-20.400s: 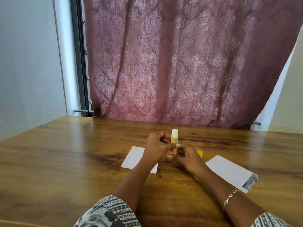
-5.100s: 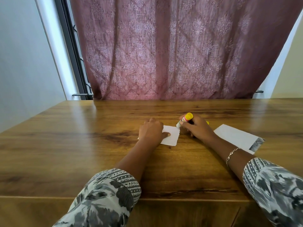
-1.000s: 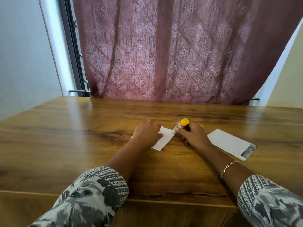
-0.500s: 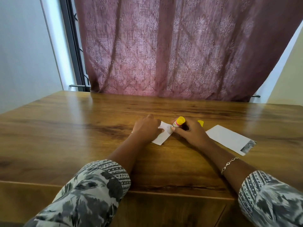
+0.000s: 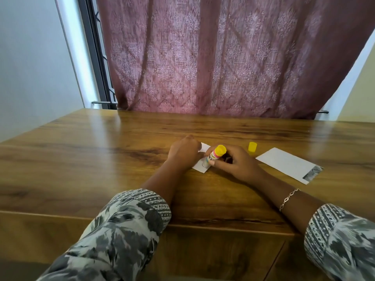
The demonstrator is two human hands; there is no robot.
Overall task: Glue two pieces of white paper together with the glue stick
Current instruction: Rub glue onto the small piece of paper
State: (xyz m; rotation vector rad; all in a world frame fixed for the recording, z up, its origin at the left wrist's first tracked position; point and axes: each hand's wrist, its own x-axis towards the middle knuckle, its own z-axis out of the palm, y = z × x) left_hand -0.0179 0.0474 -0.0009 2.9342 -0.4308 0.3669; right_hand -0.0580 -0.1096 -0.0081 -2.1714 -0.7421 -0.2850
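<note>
a glossy brown wooden surface (image 5: 81, 169) stands before a dusty-pink patterned curtain (image 5: 223, 57). the white glue stick with yellow base (image 5: 214, 155) leans, long axis tilted: base up and right, tip down on a small white paper piece (image 5: 199, 168). the right hand (image 5: 237, 163) has it in its grip; the left hand (image 5: 184, 154) presses the paper, grip loose.
</note>
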